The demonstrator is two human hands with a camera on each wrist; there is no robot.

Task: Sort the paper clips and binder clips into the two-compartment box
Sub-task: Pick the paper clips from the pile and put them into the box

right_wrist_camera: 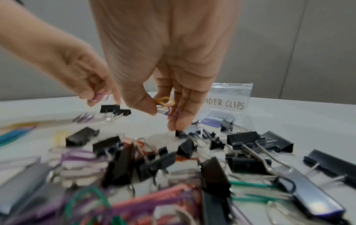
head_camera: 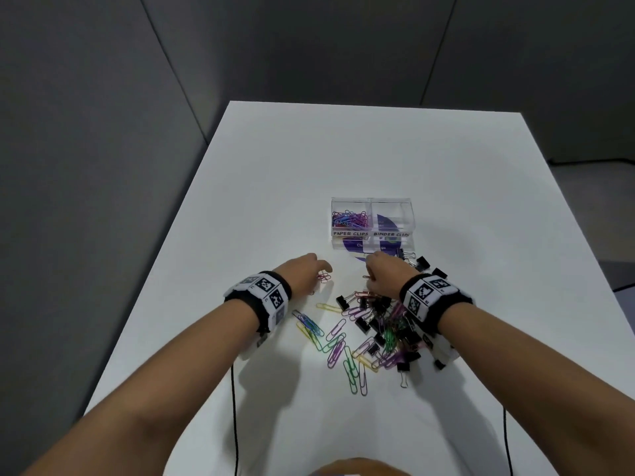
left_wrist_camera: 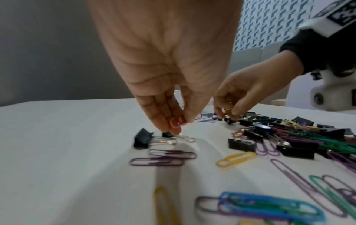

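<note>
A clear two-compartment box (head_camera: 372,223) stands mid-table, labelled PAPER CLIPS and BINDER CLIPS (right_wrist_camera: 231,105). Its left half holds several coloured paper clips (head_camera: 348,218); the right half looks bare. A mixed pile of black binder clips and coloured paper clips (head_camera: 381,324) lies in front of it. My left hand (head_camera: 309,269) pinches a red paper clip (left_wrist_camera: 176,121) just above a small binder clip (left_wrist_camera: 143,138). My right hand (head_camera: 381,274) pinches a few paper clips, yellow and purple (right_wrist_camera: 165,105), over the pile's far edge.
The white table (head_camera: 378,149) ends at a left edge close to my left arm. Loose paper clips (head_camera: 330,341) spread left of the pile. More binder clips (head_camera: 424,262) lie right of the box. Two black cords (head_camera: 234,407) hang from the wrists.
</note>
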